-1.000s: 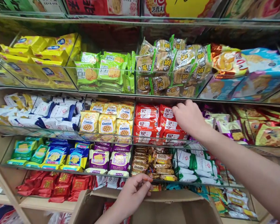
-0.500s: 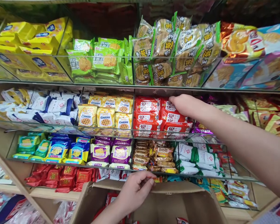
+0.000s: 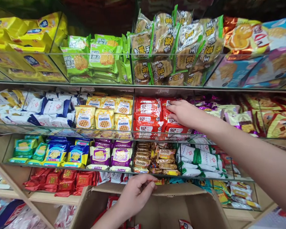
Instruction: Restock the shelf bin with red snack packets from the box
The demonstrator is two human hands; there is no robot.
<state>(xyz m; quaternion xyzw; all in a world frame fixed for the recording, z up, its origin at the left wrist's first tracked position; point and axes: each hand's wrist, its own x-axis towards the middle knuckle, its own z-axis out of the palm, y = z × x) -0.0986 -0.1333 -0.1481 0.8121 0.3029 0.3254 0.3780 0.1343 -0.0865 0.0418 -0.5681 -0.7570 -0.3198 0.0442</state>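
Note:
My right hand [image 3: 181, 110] reaches over the middle shelf and lies on the red biscuit packets [image 3: 149, 106], palm down. Its fingers are stretched out and a little apart, touching the right-hand stack, part of which they hide. My left hand [image 3: 136, 194] rests at the far rim of an open cardboard box [image 3: 190, 189]. Loosely bent, its fingers leave a gap to the thumb, and I see nothing between them. A few red packets [image 3: 112, 202] lie inside the box on the left, and another small red-and-white packet [image 3: 185, 224] is near its bottom middle.
Yellow cookie packets [image 3: 105, 117] sit left of the red stacks, with purple-wrapped snacks [image 3: 207, 105] to the right. Clear shelf fronts and dividers edge each compartment. Above are scallion biscuit packs [image 3: 164, 38]; below are brown-wrapped bars [image 3: 166, 156] and white-and-green packets [image 3: 200, 157].
My right hand has shifted slightly left and down, and its fingers have spread out flatter over the red packets. The view has moved slightly; my left hand stays at the box rim.

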